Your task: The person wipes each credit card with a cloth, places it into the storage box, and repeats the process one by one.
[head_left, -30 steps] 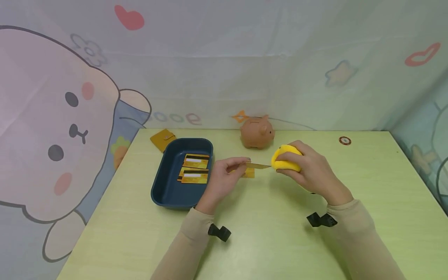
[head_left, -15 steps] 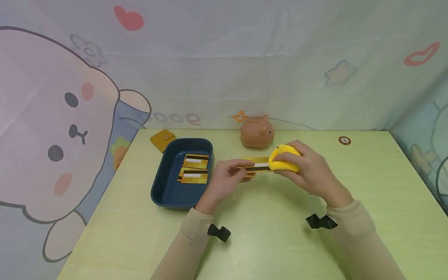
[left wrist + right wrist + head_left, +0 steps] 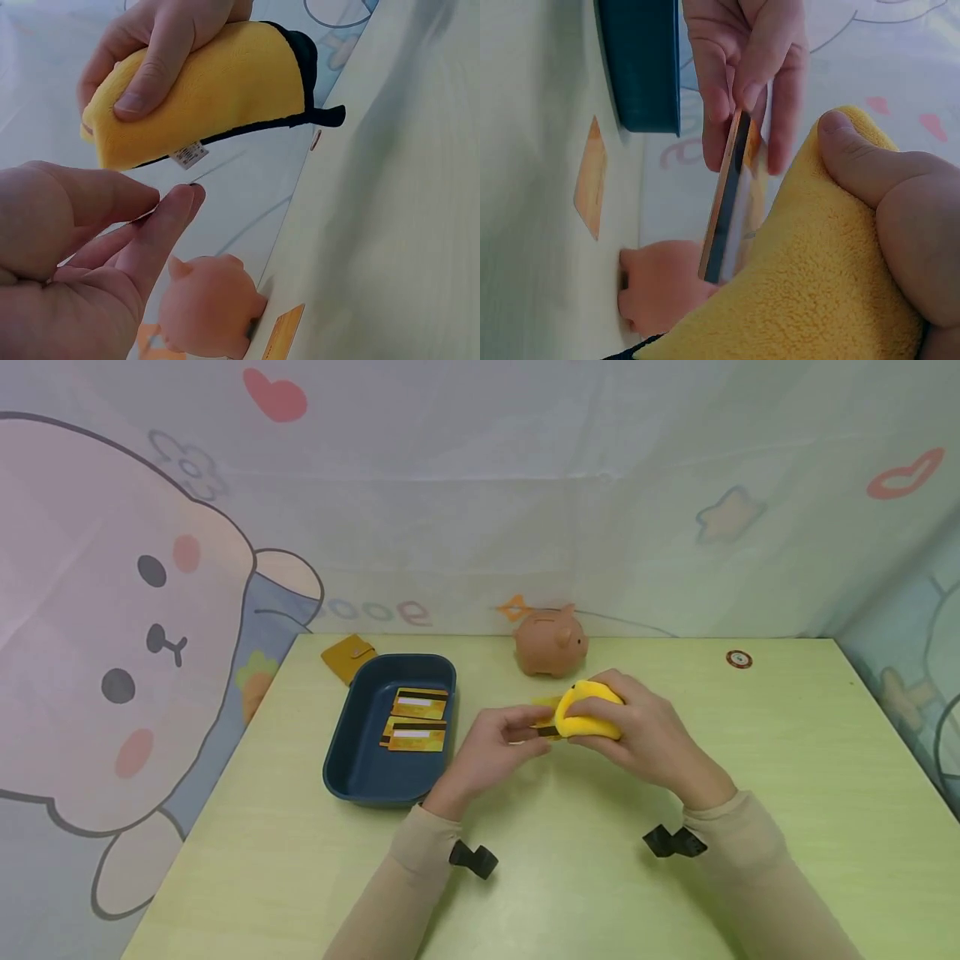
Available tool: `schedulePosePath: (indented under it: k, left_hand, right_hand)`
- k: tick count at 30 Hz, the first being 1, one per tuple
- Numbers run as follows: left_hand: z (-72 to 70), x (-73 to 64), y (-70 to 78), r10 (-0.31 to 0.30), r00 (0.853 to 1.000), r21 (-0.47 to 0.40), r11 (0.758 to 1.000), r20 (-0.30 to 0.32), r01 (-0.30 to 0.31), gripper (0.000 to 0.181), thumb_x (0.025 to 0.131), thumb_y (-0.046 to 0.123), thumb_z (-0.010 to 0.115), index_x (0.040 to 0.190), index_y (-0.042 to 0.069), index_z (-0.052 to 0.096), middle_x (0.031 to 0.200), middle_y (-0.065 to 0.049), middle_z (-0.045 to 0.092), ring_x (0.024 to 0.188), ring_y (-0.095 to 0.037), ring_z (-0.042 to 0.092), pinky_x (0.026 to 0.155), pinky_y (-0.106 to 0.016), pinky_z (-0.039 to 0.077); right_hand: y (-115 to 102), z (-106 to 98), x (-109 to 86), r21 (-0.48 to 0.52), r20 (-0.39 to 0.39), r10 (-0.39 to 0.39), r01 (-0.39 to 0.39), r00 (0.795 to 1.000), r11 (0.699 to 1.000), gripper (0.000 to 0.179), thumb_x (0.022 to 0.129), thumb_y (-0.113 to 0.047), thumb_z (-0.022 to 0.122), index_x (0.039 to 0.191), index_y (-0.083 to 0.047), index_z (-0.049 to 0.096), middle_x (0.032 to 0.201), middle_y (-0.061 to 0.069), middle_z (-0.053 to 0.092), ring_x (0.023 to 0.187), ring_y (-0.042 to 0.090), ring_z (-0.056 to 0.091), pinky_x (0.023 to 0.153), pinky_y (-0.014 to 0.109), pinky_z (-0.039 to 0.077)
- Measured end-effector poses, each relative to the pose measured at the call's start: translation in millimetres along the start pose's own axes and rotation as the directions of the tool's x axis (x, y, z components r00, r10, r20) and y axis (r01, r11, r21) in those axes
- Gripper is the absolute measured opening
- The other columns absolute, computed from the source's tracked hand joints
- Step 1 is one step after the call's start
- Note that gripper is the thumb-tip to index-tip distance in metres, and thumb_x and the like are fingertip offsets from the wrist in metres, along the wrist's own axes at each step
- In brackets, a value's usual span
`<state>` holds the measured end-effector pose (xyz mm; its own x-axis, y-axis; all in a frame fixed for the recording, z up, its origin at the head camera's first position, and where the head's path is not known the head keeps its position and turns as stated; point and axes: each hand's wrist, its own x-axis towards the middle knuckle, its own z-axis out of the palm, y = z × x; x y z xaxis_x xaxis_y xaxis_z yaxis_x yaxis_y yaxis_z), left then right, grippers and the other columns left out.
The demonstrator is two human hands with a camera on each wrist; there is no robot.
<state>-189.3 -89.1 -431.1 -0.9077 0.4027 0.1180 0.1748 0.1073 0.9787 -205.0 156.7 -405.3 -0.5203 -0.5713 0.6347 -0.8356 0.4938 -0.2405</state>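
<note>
My left hand (image 3: 495, 745) pinches a yellow bank card (image 3: 731, 202) with a dark magnetic stripe between thumb and fingers. Beside it my right hand (image 3: 654, 731) grips a soft yellow plush pouch (image 3: 588, 710), thumb pressed into one side. Black trim and a small white label (image 3: 189, 154) show along the pouch's edge in the left wrist view. From the head, the pouch covers most of the held card; in the right wrist view the card's free end comes down right beside the fuzzy fabric. Another card (image 3: 592, 180) lies on the table below the hands.
Left of the hands stands a dark blue tray (image 3: 333, 777) with several bank cards (image 3: 417, 737) in it. A mustard wallet (image 3: 348, 658) lies behind the tray. A piggy bank (image 3: 550, 643) stands near the backdrop, and a poker chip (image 3: 738, 659) lies back right.
The card in my left hand has turned from edge-on to show its striped face. My right hand has brought the plush pouch leftward, over most of that card.
</note>
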Motion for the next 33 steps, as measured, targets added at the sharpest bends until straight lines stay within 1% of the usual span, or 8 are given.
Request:
schedulePosePath:
  k: [4,7,9,15,20,24,28,33]
  left_hand:
    - [2.9,0.7,-0.3,0.015,1.000,-0.084,0.996,0.022,-0.014,0.057,0.098,-0.009,0.063,0.152,0.006,0.052,0.134,-0.022,0.069,0.110,-0.031,0.075,0.091,-0.038,0.063]
    - [4.8,0.4,1.1,0.004,1.000,-0.128,0.992,0.022,-0.001,0.063,0.097,-0.010,0.065,0.155,0.009,0.048,0.126,-0.023,0.072,0.104,-0.030,0.076,0.091,-0.040,0.063]
    - [5.7,-0.1,2.2,-0.006,1.000,-0.143,0.990,0.020,0.009,0.065,0.095,-0.009,0.067,0.155,0.011,0.050,0.121,-0.023,0.072,0.100,-0.027,0.076,0.090,-0.041,0.063]
    - [5.7,-2.3,6.2,-0.014,1.000,-0.169,0.985,0.016,0.016,0.060,0.095,-0.009,0.068,0.152,0.006,0.054,0.114,-0.021,0.069,0.094,-0.019,0.074,0.090,-0.040,0.063]
    - [4.0,-3.1,10.0,-0.013,1.000,-0.233,0.972,0.001,0.013,0.054,0.098,-0.008,0.066,0.150,0.004,0.055,0.106,-0.016,0.068,0.095,-0.020,0.075,0.090,-0.043,0.063]
    - [1.0,-3.6,13.1,-0.020,1.000,-0.280,0.960,-0.018,0.014,0.055,0.097,-0.012,0.064,0.149,0.002,0.054,0.103,-0.011,0.063,0.097,-0.023,0.075,0.089,-0.044,0.063]
    - [-2.9,-4.6,14.2,-0.025,0.999,-0.318,0.948,-0.034,0.013,0.056,0.096,-0.015,0.063,0.148,0.003,0.056,0.102,-0.010,0.062,0.098,-0.025,0.076,0.088,-0.045,0.063]
    - [-7.2,-6.1,17.7,-0.027,0.998,-0.336,0.942,-0.062,0.004,0.057,0.095,-0.016,0.063,0.148,0.003,0.056,0.102,-0.010,0.062,0.093,-0.023,0.076,0.086,-0.045,0.064]
  right_hand:
    - [-3.7,7.8,0.9,0.009,0.011,-0.025,0.025,1.000,1.000,0.037,0.077,-0.023,0.094,0.109,-0.021,0.075,0.112,0.007,0.061,0.093,0.021,0.058,0.072,0.041,0.058]
    - [-5.9,12.9,1.4,0.009,0.027,-0.036,0.035,0.999,0.999,0.035,0.079,-0.025,0.094,0.109,-0.021,0.075,0.112,0.007,0.062,0.094,0.021,0.058,0.073,0.041,0.058]
    - [-7.1,15.5,1.4,0.006,0.035,-0.040,0.039,0.999,0.999,0.035,0.080,-0.025,0.093,0.109,-0.021,0.075,0.113,0.007,0.062,0.094,0.021,0.058,0.074,0.041,0.058]
    - [-9.5,17.7,1.2,-0.024,0.048,-0.044,0.045,0.998,0.999,0.034,0.081,-0.028,0.092,0.109,-0.022,0.075,0.113,0.008,0.062,0.093,0.021,0.058,0.072,0.041,0.058]
    - [-7.3,13.2,0.6,-0.035,0.053,-0.030,0.031,0.998,0.999,0.031,0.081,-0.026,0.092,0.107,-0.022,0.075,0.111,0.009,0.061,0.092,0.022,0.057,0.071,0.041,0.057]
    - [-3.2,8.8,-0.1,-0.027,0.060,-0.012,0.013,0.998,1.000,0.031,0.081,-0.024,0.092,0.107,-0.021,0.075,0.113,0.009,0.061,0.093,0.022,0.057,0.072,0.041,0.057]
    - [1.7,6.5,-1.6,-0.016,0.064,0.003,-0.002,0.998,1.000,0.031,0.082,-0.024,0.091,0.108,-0.021,0.075,0.114,0.009,0.061,0.093,0.021,0.056,0.073,0.040,0.057]
    - [8.4,5.3,-3.9,0.001,0.058,0.024,-0.024,0.998,1.000,0.032,0.082,-0.022,0.091,0.109,-0.021,0.075,0.115,0.008,0.060,0.094,0.020,0.056,0.074,0.041,0.058]
